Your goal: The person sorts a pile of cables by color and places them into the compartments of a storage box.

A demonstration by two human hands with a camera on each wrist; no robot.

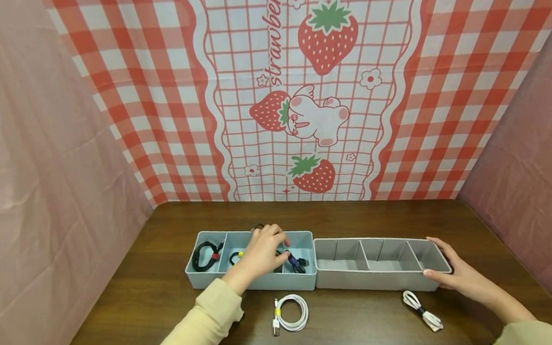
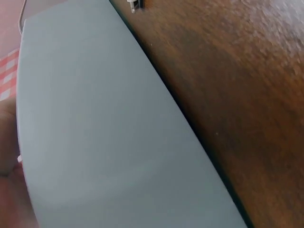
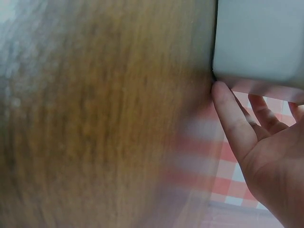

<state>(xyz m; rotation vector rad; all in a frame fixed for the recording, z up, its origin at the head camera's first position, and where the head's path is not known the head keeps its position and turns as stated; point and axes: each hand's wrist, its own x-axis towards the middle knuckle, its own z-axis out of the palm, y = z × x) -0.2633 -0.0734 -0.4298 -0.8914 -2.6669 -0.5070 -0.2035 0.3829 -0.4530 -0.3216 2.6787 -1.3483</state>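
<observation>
Checked cloth point(image 1: 155, 90) with strawberry drawings fills the upper part of my head view, and below it the brown table point(image 1: 171, 319) spreads across the bottom. At lower right of centre stands the grey box point(image 1: 375, 280), divided into compartments; its left end meets the pale blue box point(image 1: 298, 284), which sits just left of it.

I see the right hand point(image 1: 456, 271) at lower right holding the grey box by its right end, thumb at the front and fingers round the back corner. The left hand point(image 1: 262, 250) reaches over the blue box near lower centre with its fingers bent; I can't tell whether they pinch anything, and my left wrist view is mostly box wall.

Near the bottom centre lies a coiled white cable point(image 1: 307, 310) with a yellow tie; a folded white cable point(image 1: 422, 311) with a black band is at lower right. Inside the blue box I make out a black cable point(image 1: 196, 259) in the left compartment and a smaller dark bundle point(image 1: 295, 262) in the right one, just beside the left thumb.
</observation>
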